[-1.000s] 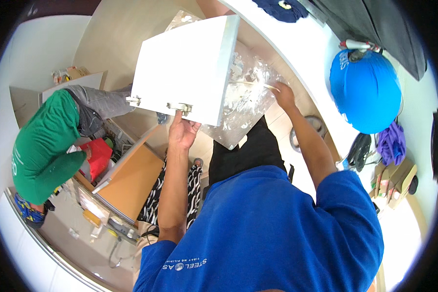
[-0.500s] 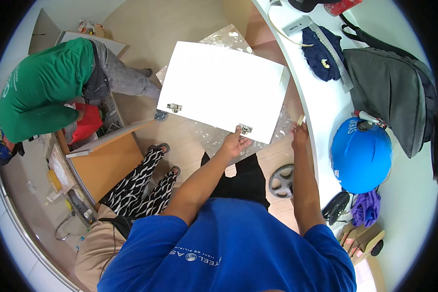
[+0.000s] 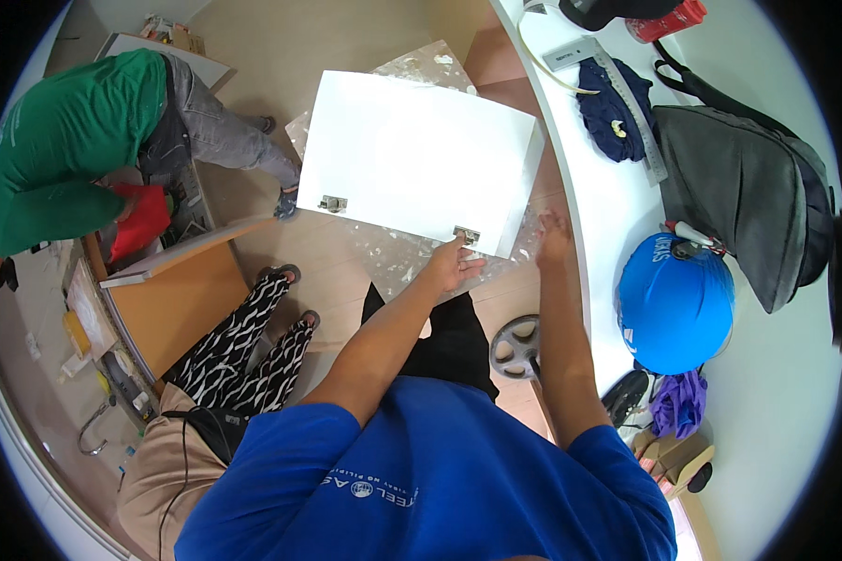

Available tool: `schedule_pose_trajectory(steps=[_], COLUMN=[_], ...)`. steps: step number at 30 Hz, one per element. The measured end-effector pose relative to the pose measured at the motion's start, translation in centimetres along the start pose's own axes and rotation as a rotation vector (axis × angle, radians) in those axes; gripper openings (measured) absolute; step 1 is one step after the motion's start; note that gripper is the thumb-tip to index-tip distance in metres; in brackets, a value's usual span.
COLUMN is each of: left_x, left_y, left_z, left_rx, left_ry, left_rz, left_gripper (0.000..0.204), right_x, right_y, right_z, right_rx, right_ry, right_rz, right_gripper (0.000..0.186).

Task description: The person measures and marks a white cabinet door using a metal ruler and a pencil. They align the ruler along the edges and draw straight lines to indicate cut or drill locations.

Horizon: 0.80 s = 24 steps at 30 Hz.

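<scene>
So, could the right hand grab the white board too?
Probably yes: the right hand is close to the right side of the white board, and nothing seems to stand between them. The left hand is at the near edge, out of its way.

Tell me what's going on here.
The wearer's left hand touches the near edge of a white panel, thumb at one of its two metal hinges. The panel is over a stained board. The right hand, blurred, is between panel and white counter, nothing visibly held. At left, a co-worker in green bends over.
</scene>
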State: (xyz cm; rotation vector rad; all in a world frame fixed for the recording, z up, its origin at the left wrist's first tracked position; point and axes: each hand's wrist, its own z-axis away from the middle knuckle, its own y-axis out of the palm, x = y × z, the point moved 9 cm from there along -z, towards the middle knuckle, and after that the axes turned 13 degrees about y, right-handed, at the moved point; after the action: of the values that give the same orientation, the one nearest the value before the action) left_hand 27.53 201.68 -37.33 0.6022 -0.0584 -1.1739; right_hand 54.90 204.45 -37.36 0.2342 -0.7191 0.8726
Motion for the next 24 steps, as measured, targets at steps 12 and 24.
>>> schedule_pose_trajectory(steps=[12,24], left_x=[-16.5,-32.9], left_y=[-19.1,-28.8], left_z=[8.7,3.0], left_rx=[0.042,-0.478], left_ry=[0.096,0.558], left_rz=[-0.783,-1.023], left_gripper=[0.026,0.062], right_x=[-6.3,-5.4], right_y=[1.7,4.7], right_z=[6.2,6.7], right_rx=[0.031,-0.028], right_ry=[0.009,0.040], right_rz=[0.253,0.595], right_gripper=[0.051,0.059])
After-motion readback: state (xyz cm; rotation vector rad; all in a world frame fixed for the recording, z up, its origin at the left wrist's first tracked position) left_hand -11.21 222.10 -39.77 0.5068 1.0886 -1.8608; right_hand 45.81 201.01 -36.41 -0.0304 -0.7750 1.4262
